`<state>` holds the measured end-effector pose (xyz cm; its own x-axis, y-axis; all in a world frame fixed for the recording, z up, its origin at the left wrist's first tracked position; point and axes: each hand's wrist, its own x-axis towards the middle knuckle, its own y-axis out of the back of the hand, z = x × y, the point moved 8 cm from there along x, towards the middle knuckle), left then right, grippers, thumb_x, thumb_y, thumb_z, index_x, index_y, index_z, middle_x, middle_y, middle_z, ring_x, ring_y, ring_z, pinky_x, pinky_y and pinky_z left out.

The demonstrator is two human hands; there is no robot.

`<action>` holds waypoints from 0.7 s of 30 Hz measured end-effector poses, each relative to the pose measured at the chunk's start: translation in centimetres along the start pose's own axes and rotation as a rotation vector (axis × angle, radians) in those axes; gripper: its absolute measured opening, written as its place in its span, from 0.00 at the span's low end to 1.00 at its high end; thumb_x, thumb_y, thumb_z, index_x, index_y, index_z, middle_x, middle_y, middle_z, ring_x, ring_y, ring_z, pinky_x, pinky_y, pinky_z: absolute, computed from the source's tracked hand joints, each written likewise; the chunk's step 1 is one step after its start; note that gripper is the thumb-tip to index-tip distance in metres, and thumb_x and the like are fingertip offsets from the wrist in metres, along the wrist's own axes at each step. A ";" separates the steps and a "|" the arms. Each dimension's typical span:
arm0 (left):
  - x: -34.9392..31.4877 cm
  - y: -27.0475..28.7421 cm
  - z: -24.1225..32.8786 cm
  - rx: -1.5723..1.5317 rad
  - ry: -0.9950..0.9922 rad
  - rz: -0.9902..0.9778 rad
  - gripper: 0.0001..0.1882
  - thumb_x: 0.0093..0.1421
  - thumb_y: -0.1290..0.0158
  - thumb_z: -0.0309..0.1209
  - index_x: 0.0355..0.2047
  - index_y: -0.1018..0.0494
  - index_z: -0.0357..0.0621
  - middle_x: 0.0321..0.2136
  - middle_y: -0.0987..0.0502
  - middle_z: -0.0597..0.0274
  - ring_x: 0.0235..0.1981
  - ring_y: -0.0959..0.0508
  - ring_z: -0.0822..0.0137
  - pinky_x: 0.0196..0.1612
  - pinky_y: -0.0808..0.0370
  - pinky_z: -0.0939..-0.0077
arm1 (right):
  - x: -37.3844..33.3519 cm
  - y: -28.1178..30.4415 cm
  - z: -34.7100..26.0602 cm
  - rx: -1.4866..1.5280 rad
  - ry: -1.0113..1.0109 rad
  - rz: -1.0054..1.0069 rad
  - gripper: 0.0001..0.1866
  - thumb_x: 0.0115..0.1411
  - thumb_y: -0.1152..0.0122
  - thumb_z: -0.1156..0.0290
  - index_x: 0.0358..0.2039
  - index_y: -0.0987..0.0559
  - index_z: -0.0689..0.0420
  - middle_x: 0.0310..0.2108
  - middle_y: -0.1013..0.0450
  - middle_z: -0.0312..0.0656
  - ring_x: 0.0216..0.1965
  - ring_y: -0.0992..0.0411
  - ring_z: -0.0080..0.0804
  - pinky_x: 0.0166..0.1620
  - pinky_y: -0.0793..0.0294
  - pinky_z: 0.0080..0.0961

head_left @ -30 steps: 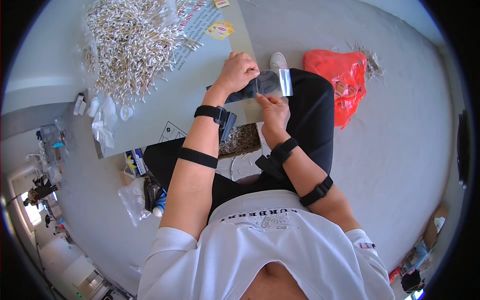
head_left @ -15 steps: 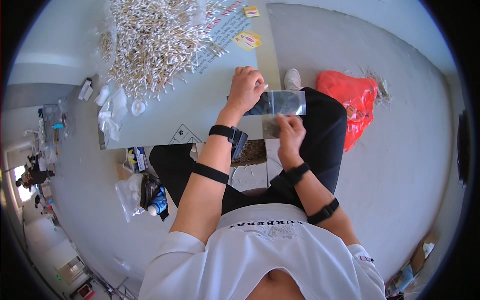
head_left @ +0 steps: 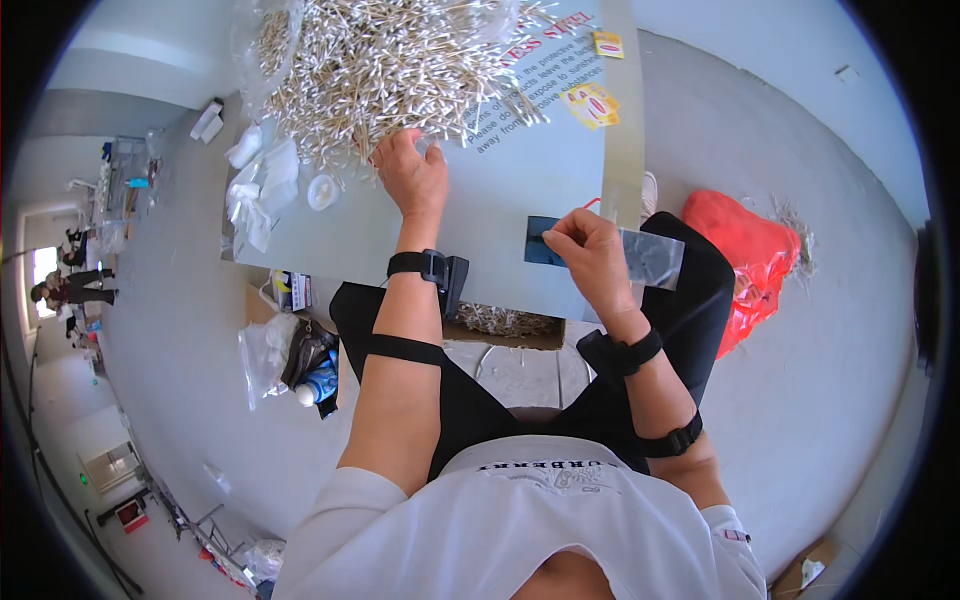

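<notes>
My left hand (head_left: 412, 180) reaches to the near edge of a big heap of cotton swabs (head_left: 370, 70). Its thumb stands apart from the fingers, and the fingertips touch the loose swabs. My right hand (head_left: 597, 262) is over the right edge of the table, thumb and forefinger pinched together. Whatever they may hold is too small to make out. Under and beside this hand lie a dark rectangular piece (head_left: 541, 241) and a clear plastic bag (head_left: 655, 260), which juts past the table edge over my right thigh.
Yellow-and-white cards (head_left: 592, 104) lie at the table's right side. White plastic wraps (head_left: 265, 190) and a small round white lid (head_left: 322, 192) sit left of the swabs. A red plastic bag (head_left: 745, 265) stands on the floor at right; a box of swabs (head_left: 505, 320) is below the table edge.
My left hand has left the clear bag and moved up and left to the swab heap. My right hand has shifted over the bag and dark piece. The whole view has also shifted.
</notes>
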<state>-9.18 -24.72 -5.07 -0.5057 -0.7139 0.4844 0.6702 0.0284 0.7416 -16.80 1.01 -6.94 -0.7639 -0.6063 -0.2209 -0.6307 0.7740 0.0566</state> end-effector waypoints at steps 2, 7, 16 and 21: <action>0.4 0.2 -0.8 0.030 -0.010 -0.013 0.16 0.44 0.42 0.20 0.37 0.27 0.44 0.37 0.27 0.55 0.44 0.30 0.50 0.50 0.34 0.57 | 1.4 -1.9 -2.1 -0.197 0.146 -0.015 0.08 0.52 0.37 0.75 0.23 0.25 0.65 0.16 0.29 0.43 0.18 0.31 0.28 0.25 0.33 0.25; 0.4 0.5 1.7 -0.015 -0.236 -0.080 0.24 0.43 0.46 0.16 0.43 0.25 0.47 0.44 0.28 0.57 0.50 0.32 0.50 0.54 0.36 0.56 | 8.8 -5.9 -4.8 -0.557 0.268 -0.006 0.16 0.50 0.34 0.65 0.30 0.24 0.66 0.26 0.25 0.53 0.33 0.24 0.46 0.36 0.25 0.37; 2.0 -3.2 1.8 0.132 -0.357 -0.387 0.32 0.54 0.49 0.23 0.61 0.37 0.54 0.67 0.46 0.59 0.69 0.51 0.49 0.64 0.49 0.46 | 15.0 -12.1 -5.6 -0.957 0.158 0.115 0.17 0.55 0.40 0.61 0.38 0.21 0.61 0.39 0.24 0.51 0.43 0.24 0.46 0.44 0.24 0.38; 2.5 -3.9 1.4 0.071 -0.346 -0.450 0.38 0.53 0.50 0.24 0.65 0.44 0.60 0.69 0.54 0.63 0.69 0.52 0.51 0.65 0.50 0.45 | 15.0 -11.4 -5.3 -1.047 0.094 -0.050 0.11 0.54 0.44 0.67 0.33 0.18 0.59 0.34 0.22 0.50 0.38 0.22 0.47 0.41 0.23 0.38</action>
<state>-13.85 -25.68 -6.12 -0.8893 -0.3964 0.2281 0.3152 -0.1698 0.9337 -21.83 -17.87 -5.70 -0.7130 -0.6797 -0.1722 -0.4309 0.2309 0.8724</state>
